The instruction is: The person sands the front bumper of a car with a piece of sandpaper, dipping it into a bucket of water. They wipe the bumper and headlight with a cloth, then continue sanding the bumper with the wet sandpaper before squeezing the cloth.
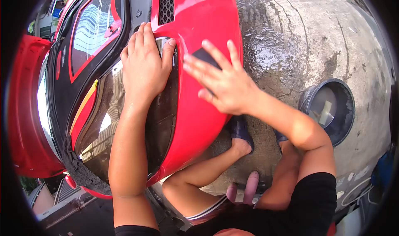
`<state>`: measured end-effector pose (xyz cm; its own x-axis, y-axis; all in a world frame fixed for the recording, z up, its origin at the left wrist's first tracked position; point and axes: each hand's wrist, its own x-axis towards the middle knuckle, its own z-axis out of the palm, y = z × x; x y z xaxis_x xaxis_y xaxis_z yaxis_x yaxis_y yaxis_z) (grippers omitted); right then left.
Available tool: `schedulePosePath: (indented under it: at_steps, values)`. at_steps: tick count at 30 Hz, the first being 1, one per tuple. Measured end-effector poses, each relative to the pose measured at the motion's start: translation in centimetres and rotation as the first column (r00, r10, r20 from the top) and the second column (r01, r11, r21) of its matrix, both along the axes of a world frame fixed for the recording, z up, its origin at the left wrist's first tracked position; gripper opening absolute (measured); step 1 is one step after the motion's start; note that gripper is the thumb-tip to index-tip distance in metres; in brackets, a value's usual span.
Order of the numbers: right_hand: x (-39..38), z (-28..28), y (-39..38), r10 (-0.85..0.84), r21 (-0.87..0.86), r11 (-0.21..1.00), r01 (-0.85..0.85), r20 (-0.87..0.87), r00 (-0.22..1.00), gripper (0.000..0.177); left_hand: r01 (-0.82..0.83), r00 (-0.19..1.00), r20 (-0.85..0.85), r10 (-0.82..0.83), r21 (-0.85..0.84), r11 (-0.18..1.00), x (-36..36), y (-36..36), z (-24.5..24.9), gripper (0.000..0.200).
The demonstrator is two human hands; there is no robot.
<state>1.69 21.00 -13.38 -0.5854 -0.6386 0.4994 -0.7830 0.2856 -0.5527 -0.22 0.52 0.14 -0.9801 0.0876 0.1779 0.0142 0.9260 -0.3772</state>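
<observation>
My left hand [145,66] lies flat on the car, fingers stretched out, over the top of the dark glossy lamp cover [160,115] and the trim around it. It holds nothing. To its right, my right hand [226,80] presses a dark flat piece, which looks like sandpaper [206,58], against the rounded red car panel [199,124]. The fingers of that hand are spread over the sheet, so only parts of it show between them. A black mesh vent [166,5] is set in the red body above both hands.
A dark bucket [348,124] with cloudy water and a pale piece in it stands on the wet concrete [282,41] at right. My sandalled foot [240,134] is beside the car. Black frayed material [81,169] hangs at the lower left edge; a pale hose [357,194] lies lower right.
</observation>
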Motion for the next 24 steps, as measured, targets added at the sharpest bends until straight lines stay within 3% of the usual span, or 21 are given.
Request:
schedulePosePath:
  at_steps: [2,3,6,7,10,11,15,17,19,21,22,23,24]
  values:
    - [4.3,-1.0,0.9,0.185,0.001,0.983,-0.185,-0.015,0.983,0.062,0.018,0.999,-0.037,-0.018,-0.019,1.000,-0.1,-0.3,-0.2,0.072]
    - [3.8,-1.0,0.9,0.175,-0.017,0.984,-0.176,-0.044,0.984,0.062,0.007,0.999,-0.041,-0.007,-0.007,1.000,-0.4,-0.3,-0.1,0.073]
    - [-3.5,0.0,-1.1,-0.152,-0.007,0.988,0.152,-0.043,0.987,0.063,-0.008,1.000,0.013,0.007,0.021,1.000,-0.1,-0.2,0.1,0.075]
    - [-3.7,0.3,-1.2,-0.181,0.014,0.983,0.182,-0.064,0.981,0.064,-0.009,1.000,0.016,0.009,0.012,1.000,-0.1,-0.1,0.0,0.075]
    - [3.4,0.2,0.3,0.136,0.020,0.990,-0.136,0.035,0.990,0.067,-0.007,1.000,-0.010,0.007,0.001,1.000,-0.1,-0.4,-0.1,0.075]
    - [4.4,-0.8,0.4,0.140,-0.003,0.990,-0.140,-0.015,0.990,0.067,0.001,1.000,-0.016,0.000,0.005,1.000,-0.1,-0.4,-0.1,0.074]
    - [-3.3,0.4,-1.1,-0.176,0.006,0.984,0.176,-0.037,0.984,0.066,-0.005,1.000,-0.004,0.005,0.012,1.000,0.0,-0.2,0.0,0.072]
    - [-0.8,0.9,-0.5,-0.093,0.025,0.995,0.092,0.049,0.994,0.068,-0.019,1.000,0.013,0.019,0.018,1.000,-0.1,0.0,0.2,0.073]
    - [4.6,-1.0,0.7,0.149,0.026,0.988,-0.151,0.057,0.987,0.071,0.002,1.000,-0.023,-0.003,-0.016,1.000,-0.1,-0.3,-0.1,0.074]
    - [3.1,-1.2,0.7,0.072,0.015,0.997,-0.071,-0.065,0.995,0.070,-0.012,1.000,-0.022,0.012,-0.018,1.000,-0.1,-0.2,-0.1,0.078]
    - [0.6,-0.2,0.3,-0.016,0.034,0.999,0.015,0.034,0.999,0.070,-0.024,1.000,-0.002,0.024,-0.013,1.000,-0.1,-0.1,0.0,0.078]
    - [-1.8,-0.1,-0.3,-0.148,0.063,0.987,0.149,-0.010,0.989,0.071,-0.023,1.000,0.013,0.023,-0.011,1.000,-0.1,-0.1,0.0,0.079]
    - [-1.6,-0.1,-0.4,-0.144,0.060,0.988,0.142,0.030,0.989,0.071,-0.014,1.000,0.011,0.014,-0.001,1.000,0.0,-0.2,-0.1,0.081]
